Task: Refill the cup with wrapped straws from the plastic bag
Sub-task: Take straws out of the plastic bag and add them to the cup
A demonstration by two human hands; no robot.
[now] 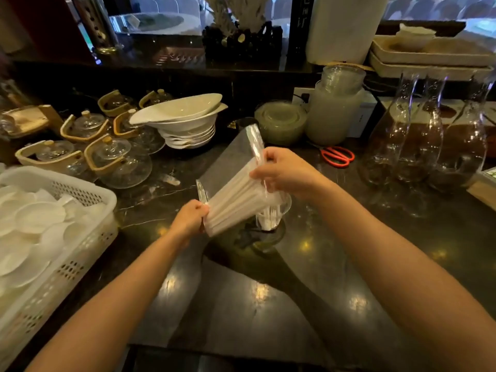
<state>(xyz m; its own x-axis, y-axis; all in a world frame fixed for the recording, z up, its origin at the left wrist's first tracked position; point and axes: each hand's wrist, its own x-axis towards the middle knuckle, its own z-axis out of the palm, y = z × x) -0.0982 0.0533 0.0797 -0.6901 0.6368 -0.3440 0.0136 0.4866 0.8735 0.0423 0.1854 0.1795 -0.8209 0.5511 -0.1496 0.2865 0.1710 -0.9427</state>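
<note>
**Bag of straws tipped over the cup, both hands on the plastic**

Far left: white perforated basket [88, 210] full of small white dishes. Behind it, a cluster of glass teapots [118, 159] with wooden handles, then a stack of white bowls [188, 124] on the dark stone counter [268, 304].

Left hand [190, 220] sits low, forearm running up from the bottom-left corner. Fingers closed tight on the lower-left end of the plastic bag [228, 162], pinching the film there.

The wrapped straws [236, 200] lie as one white bundle inside the bag. Long axis runs on a diagonal, from the left hand at lower left up toward the right hand, and the bundle fans wider toward the left end. Loose clear film of the bag stands up behind the bundle, toward the back of the counter.

Directly under the right end of the bundle stands the clear cup [271, 218], upright on the counter, a few white straws visible inside (count unclear through the glass).

Right hand [284, 170] is higher, knuckles up, wrist bent down, fingers clamped around the bag's upper end just above the cup.

Further right: red scissors [338, 156] flat on the counter, well apart from the hands; then a row of clear glass carafes [429, 140].
</note>
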